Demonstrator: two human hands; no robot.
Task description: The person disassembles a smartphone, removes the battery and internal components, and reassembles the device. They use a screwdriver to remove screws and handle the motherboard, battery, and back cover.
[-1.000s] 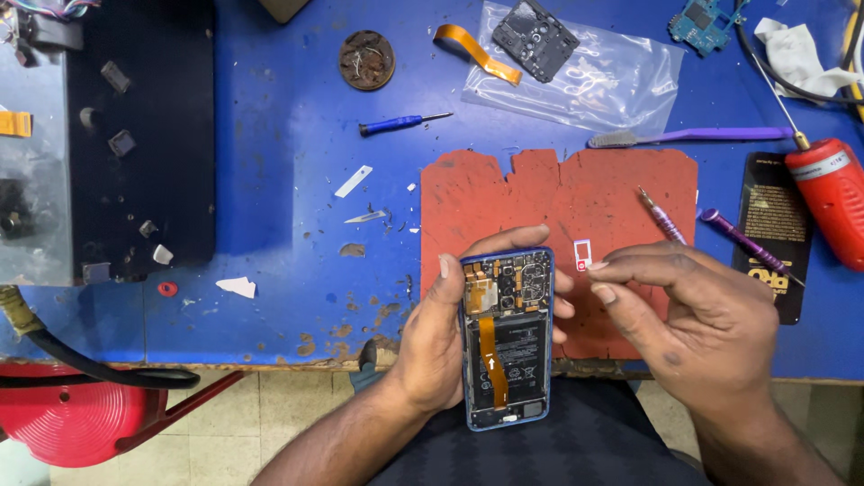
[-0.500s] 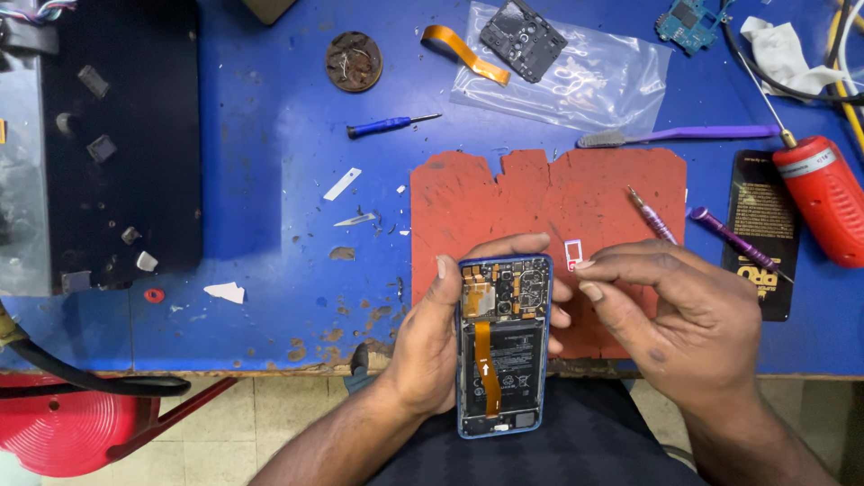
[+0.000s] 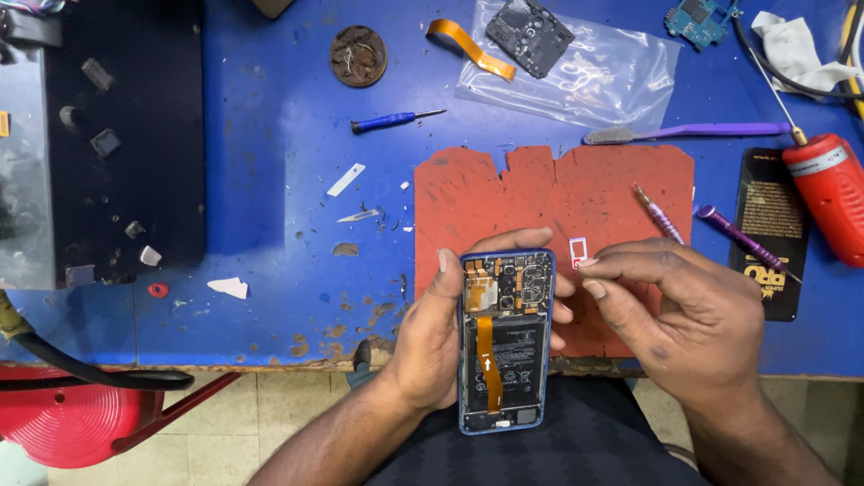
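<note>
My left hand [image 3: 441, 333] grips an opened blue phone [image 3: 504, 360] with its back cover off, showing the battery, an orange flex cable and the circuit board. The phone stands over the table's near edge. My right hand [image 3: 675, 310] is just right of the phone's top, thumb and forefinger pinched at a small red and white card tray [image 3: 577, 252] that lies on the red mat [image 3: 558, 193]. Whether the fingers grip the tray I cannot tell.
On the blue table [image 3: 270, 180] lie a blue screwdriver [image 3: 396, 120], two purple screwdrivers [image 3: 657, 214] [image 3: 742, 238], a purple brush [image 3: 684, 133], a red tool [image 3: 832, 193], a plastic bag holding a black part [image 3: 576, 63] and a black box [image 3: 117, 135] at left. A red stool [image 3: 72, 423] stands below.
The view has drifted slightly. My right hand's fingertips have edged toward the small card tray beside the phone's top. My left hand still holds the phone.
</note>
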